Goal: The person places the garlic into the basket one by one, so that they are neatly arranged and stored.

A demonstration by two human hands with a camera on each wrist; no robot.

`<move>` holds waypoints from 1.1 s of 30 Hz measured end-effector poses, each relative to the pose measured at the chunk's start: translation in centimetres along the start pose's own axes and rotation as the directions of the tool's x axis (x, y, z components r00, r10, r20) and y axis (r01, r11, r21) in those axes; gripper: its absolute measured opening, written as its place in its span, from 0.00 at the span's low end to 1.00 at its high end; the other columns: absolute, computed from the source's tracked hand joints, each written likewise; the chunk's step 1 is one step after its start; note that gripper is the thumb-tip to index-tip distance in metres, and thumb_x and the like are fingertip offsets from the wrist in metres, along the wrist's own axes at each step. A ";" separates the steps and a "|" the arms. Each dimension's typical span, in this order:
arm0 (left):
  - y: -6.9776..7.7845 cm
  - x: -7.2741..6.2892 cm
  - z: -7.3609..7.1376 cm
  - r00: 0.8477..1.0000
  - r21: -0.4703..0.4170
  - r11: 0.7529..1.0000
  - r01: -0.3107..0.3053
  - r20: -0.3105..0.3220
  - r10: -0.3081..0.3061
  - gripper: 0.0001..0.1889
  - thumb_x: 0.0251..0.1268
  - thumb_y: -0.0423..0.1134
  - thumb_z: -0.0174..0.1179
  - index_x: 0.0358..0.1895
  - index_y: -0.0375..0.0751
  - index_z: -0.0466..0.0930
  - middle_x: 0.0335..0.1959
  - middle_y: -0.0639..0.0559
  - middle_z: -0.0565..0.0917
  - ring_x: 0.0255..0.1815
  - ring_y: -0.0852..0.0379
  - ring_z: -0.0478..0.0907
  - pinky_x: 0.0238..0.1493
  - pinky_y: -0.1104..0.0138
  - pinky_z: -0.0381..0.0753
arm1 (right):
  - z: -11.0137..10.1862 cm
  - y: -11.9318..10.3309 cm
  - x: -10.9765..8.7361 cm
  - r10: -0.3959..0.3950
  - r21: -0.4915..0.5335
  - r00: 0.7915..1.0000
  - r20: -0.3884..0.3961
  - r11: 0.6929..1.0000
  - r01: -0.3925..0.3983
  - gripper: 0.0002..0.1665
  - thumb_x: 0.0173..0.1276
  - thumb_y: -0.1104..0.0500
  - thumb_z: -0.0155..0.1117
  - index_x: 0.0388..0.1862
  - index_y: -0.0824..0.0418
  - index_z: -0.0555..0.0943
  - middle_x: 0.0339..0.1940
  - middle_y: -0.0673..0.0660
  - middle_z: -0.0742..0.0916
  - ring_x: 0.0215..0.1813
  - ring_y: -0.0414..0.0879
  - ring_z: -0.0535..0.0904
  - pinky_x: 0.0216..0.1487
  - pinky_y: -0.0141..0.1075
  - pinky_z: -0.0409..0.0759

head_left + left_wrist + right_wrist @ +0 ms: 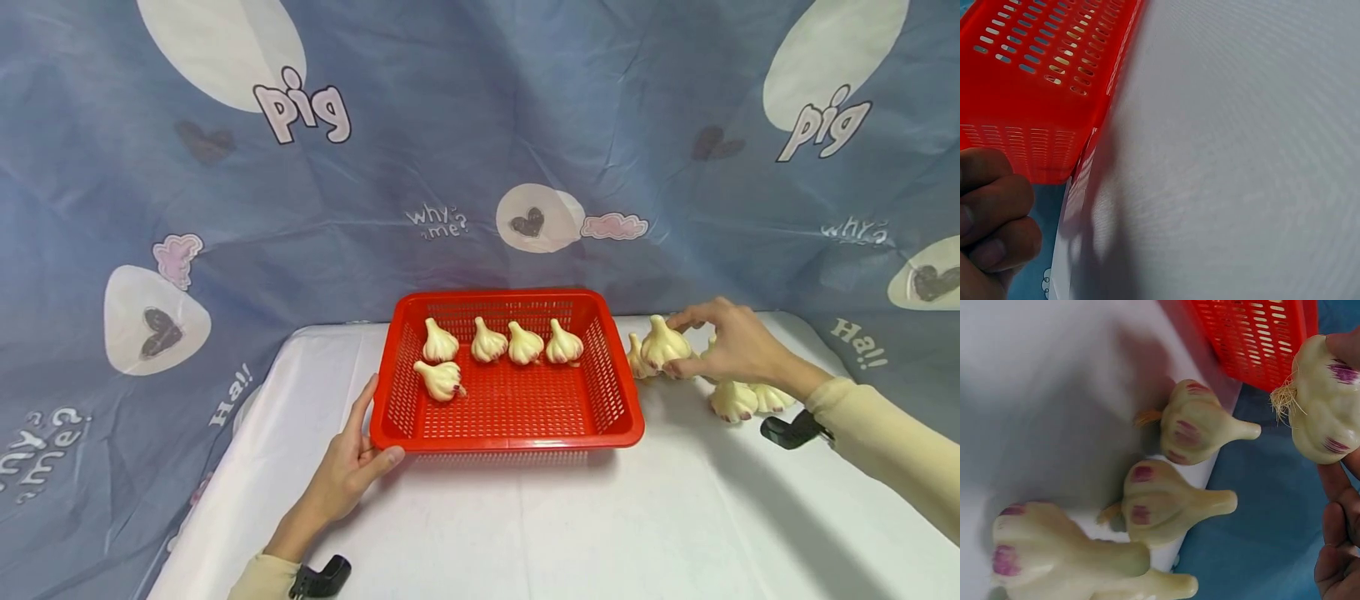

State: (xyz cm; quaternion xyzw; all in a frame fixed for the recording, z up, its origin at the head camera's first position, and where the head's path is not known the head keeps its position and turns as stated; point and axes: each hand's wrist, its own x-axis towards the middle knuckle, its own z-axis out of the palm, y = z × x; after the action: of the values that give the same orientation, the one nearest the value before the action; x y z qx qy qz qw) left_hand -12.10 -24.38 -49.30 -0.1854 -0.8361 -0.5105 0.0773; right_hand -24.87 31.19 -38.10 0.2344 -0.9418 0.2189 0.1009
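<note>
Near the worktop's [570, 533] far edge, I have the right hand's [727, 343] fingers pinching one garlic bulb [664, 345], stem up, just right of the red basket [510, 444]; my left hand [347, 471], farther from the bulb, grips the basket's near left corner.

A curtained-off nook, home or workplace unclear: printed blue cloth [450, 108] hangs behind and beside the white-covered counter [480, 525].
</note>
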 end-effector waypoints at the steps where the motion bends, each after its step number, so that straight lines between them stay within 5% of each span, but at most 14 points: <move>1: 0.0 0.0 0.0 1.000 -0.004 1.000 0.003 0.003 -0.003 0.55 0.65 0.35 0.70 0.89 0.55 0.44 0.15 0.67 0.61 0.15 0.75 0.55 0.12 0.73 0.57 | 0.0 -0.1 0.1 -0.002 0.001 1.000 0.000 1.000 0.002 0.31 0.39 0.48 0.91 0.47 0.51 0.92 0.40 0.50 0.92 0.44 0.46 0.79 0.42 0.41 0.72; 17: 0.3 0.0 -0.1 1.000 0.012 1.000 0.026 0.012 -0.026 0.54 0.66 0.37 0.70 0.89 0.55 0.43 0.14 0.66 0.62 0.15 0.75 0.55 0.13 0.73 0.56 | 0.9 -3.2 3.8 -0.021 0.105 1.000 0.002 0.994 0.021 0.30 0.45 0.51 0.88 0.50 0.50 0.91 0.41 0.49 0.93 0.44 0.45 0.86 0.43 0.39 0.76; 33: 0.4 -0.1 -0.1 0.999 0.023 0.999 0.047 0.014 -0.047 0.54 0.66 0.39 0.70 0.89 0.56 0.43 0.14 0.65 0.62 0.15 0.74 0.54 0.13 0.72 0.56 | 3.5 -5.5 6.2 -0.023 0.219 0.995 0.096 0.976 0.002 0.32 0.47 0.50 0.89 0.52 0.57 0.90 0.45 0.53 0.93 0.48 0.50 0.89 0.44 0.38 0.79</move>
State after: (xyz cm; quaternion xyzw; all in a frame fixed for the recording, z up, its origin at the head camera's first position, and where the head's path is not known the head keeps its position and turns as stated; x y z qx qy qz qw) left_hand -11.88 -24.37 -48.95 -0.1683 -0.8465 -0.5013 0.0613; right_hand -27.87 22.75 -37.42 0.2603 -0.9143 0.3090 0.0296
